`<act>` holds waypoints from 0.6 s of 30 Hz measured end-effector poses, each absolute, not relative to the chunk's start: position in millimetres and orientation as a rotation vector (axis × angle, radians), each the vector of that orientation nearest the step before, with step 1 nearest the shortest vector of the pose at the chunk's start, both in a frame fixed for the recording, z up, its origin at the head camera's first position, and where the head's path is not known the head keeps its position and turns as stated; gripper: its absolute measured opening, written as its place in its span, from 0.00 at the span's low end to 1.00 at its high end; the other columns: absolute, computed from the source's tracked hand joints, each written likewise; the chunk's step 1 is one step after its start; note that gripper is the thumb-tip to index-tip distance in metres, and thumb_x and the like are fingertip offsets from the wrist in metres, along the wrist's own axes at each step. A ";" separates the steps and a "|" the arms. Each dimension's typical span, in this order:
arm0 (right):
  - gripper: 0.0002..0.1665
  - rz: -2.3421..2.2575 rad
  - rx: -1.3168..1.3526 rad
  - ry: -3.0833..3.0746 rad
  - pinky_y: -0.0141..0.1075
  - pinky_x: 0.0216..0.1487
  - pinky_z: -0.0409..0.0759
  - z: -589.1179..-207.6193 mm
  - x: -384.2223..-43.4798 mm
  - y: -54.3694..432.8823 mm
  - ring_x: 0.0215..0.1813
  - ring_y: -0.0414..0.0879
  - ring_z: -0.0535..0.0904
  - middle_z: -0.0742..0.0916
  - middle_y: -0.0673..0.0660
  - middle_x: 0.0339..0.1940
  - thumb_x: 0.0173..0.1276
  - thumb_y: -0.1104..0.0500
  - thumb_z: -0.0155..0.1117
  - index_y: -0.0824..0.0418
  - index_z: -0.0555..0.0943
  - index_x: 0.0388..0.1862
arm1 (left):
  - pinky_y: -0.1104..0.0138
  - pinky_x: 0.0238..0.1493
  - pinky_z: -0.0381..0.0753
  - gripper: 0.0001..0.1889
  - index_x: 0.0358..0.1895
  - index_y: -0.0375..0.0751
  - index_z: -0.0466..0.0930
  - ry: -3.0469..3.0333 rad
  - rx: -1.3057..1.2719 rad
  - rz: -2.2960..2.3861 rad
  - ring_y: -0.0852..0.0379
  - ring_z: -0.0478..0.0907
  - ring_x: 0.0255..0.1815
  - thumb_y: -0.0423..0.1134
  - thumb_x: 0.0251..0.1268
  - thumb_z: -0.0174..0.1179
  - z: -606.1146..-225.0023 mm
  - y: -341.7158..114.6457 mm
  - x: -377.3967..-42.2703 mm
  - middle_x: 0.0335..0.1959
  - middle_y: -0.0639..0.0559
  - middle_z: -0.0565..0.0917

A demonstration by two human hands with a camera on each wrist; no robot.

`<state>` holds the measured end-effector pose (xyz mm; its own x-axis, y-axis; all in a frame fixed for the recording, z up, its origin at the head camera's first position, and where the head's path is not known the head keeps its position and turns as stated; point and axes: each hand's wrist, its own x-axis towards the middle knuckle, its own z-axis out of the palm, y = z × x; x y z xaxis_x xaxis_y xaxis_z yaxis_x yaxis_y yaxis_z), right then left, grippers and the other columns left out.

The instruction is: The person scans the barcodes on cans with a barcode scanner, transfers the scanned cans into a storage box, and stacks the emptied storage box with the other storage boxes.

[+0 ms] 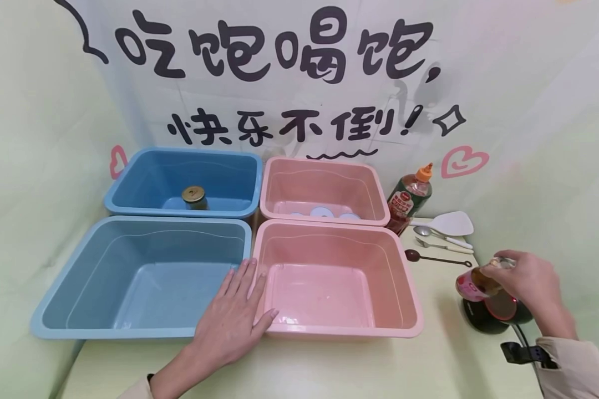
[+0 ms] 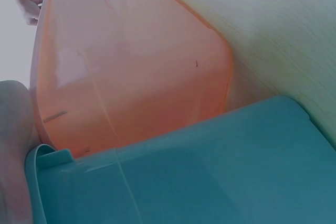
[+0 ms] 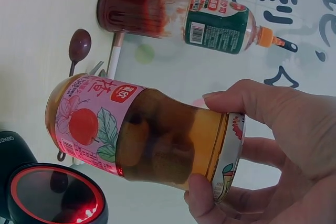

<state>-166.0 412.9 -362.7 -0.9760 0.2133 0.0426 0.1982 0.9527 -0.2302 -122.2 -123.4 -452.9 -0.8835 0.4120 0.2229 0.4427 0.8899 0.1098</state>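
My right hand (image 1: 534, 282) grips a glass jar of fruit (image 3: 157, 135) by its lid end, fingers and thumb around the white patterned lid (image 3: 229, 156). Dark fruit pieces sit in amber liquid behind a pink label. In the head view the jar is tilted, its base pointing left, over a black desktop scanner (image 1: 501, 311) with a round, red-lit window. My left hand (image 1: 232, 321) lies with straight fingers across the adjoining rims of the front light blue basin (image 1: 130, 333) and front pink basin (image 1: 349, 331).
Behind stand a darker blue basin (image 1: 179, 212) holding a gold-lidded jar (image 1: 194, 196) and another pink basin (image 1: 324, 221) with pale round things inside. An orange-capped sauce bottle (image 1: 408, 199), white spatula (image 1: 451, 223), spoon, fork and brown ladle (image 1: 413, 255) are at right.
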 end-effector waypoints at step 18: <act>0.30 0.483 -0.299 -3.054 0.36 0.25 0.67 -367.9 -160.5 423.5 0.35 0.60 0.74 0.83 0.77 0.38 0.62 0.53 0.70 0.73 0.78 0.55 | 0.48 0.80 0.52 0.38 0.76 0.40 0.62 -2.864 -0.649 -0.246 0.42 0.48 0.83 0.63 0.73 0.45 -452.5 -123.4 -122.6 0.81 0.39 0.53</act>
<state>-160.5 423.5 -367.9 -0.9809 0.1946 0.0045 0.1837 0.9331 -0.3090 -122.6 -123.4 -452.5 -0.8849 0.4080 0.2249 0.4404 0.8900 0.1183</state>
